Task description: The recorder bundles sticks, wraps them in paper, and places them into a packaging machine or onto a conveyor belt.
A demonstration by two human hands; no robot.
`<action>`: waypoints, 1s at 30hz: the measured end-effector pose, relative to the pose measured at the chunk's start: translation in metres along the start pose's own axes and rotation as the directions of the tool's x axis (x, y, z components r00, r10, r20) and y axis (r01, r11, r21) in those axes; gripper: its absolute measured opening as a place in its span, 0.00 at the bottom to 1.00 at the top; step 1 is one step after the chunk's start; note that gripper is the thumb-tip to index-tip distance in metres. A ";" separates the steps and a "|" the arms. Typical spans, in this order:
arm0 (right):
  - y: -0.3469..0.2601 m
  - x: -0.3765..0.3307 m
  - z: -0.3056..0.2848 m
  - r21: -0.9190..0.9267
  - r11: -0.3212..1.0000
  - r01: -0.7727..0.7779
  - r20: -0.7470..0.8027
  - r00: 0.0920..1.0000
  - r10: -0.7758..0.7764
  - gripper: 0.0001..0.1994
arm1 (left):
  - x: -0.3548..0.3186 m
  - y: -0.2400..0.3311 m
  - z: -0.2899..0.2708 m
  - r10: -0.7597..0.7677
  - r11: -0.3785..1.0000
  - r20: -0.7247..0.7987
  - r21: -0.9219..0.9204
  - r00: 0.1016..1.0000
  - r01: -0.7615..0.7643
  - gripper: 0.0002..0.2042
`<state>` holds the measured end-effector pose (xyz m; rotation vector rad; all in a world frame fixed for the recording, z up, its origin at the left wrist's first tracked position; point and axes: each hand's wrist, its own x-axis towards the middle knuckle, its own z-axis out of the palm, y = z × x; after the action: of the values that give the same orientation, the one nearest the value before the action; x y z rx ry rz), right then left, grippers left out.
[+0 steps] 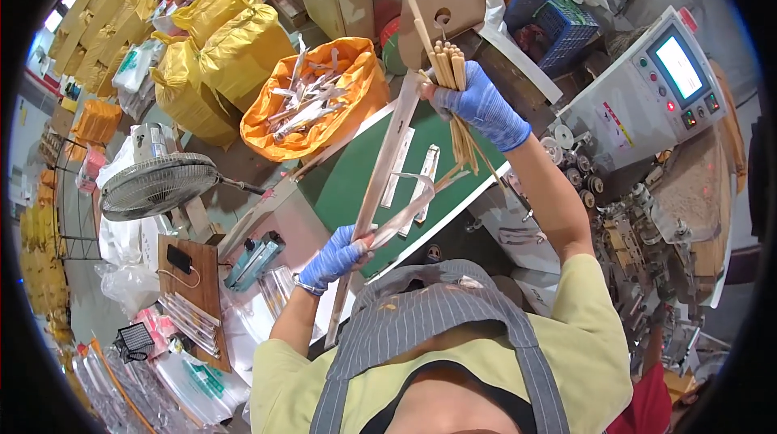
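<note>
My right hand [490, 106], in a blue glove, is closed round a bundle of thin wooden sticks [450, 61] above the table. Their blunt ends stick out at the top, and the lower ends fan out below the fist. One longer stick [417, 17] angles up and away. My left hand [333, 260], also gloved in blue, pinches a long pale wrapper strip [388, 163] that stretches up to my right hand. A loose curl of torn strip [396, 227] hangs beside the left fingers. Narrow white paper packets [425, 191] lie beneath on the green tabletop [340, 191].
An orange-lined bin [271, 130] full of torn wrappers stands beyond the table. At left are a fan [158, 187] and a board with a phone [180, 258]. A control panel [647, 94] and machine rollers [571, 163] flank my right arm. Yellow sacks [235, 53] are stacked behind.
</note>
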<state>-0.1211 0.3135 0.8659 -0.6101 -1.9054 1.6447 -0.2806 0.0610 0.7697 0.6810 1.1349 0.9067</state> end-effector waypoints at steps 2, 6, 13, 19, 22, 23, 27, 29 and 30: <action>0.002 0.003 0.002 -0.025 1.000 -0.008 -0.006 1.000 0.008 0.09 | -0.001 0.006 0.002 0.001 0.999 0.008 -0.034 1.000 -0.001 0.18; 0.002 0.004 0.005 -0.110 0.994 -0.020 -0.037 0.999 0.016 0.12 | 0.000 0.004 0.002 -0.016 0.996 0.021 -0.093 1.000 0.017 0.18; 0.008 0.009 0.001 -0.082 0.992 -0.096 -0.020 0.995 0.095 0.11 | 0.007 -0.003 0.002 -0.030 0.989 0.079 -0.139 0.996 0.040 0.15; 0.006 -0.004 0.033 -0.960 -0.034 0.280 0.274 0.899 -0.341 0.04 | 0.023 -0.010 0.004 -0.102 0.981 0.059 -0.161 0.993 0.110 0.12; 0.011 -0.025 0.065 -0.866 -0.004 0.500 0.492 0.849 -0.194 0.03 | 0.037 0.003 0.018 0.083 0.980 0.061 -0.187 0.995 -0.071 0.11; 0.016 -0.033 0.077 -0.823 0.057 0.565 0.547 0.816 -0.185 0.04 | 0.035 0.007 0.023 0.283 0.948 0.047 -0.168 0.958 -0.272 0.10; -0.021 -0.029 0.076 -0.891 0.392 0.229 0.235 0.971 -0.033 0.03 | 0.050 0.022 0.014 -0.104 0.975 0.017 -0.196 0.994 0.105 0.11; 0.007 -0.011 0.043 -0.596 0.762 0.253 -0.052 0.935 -0.351 0.04 | 0.045 0.023 0.018 -0.087 0.971 -0.015 -0.226 0.996 0.081 0.11; -0.008 -0.012 0.036 -0.403 0.909 0.100 -0.254 0.943 -0.217 0.05 | 0.042 0.025 0.021 -0.049 0.984 0.001 -0.173 0.999 0.049 0.12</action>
<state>-0.1365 0.2778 0.8685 -0.7811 -2.0023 1.0123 -0.2607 0.1096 0.7774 0.5074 1.0572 0.9524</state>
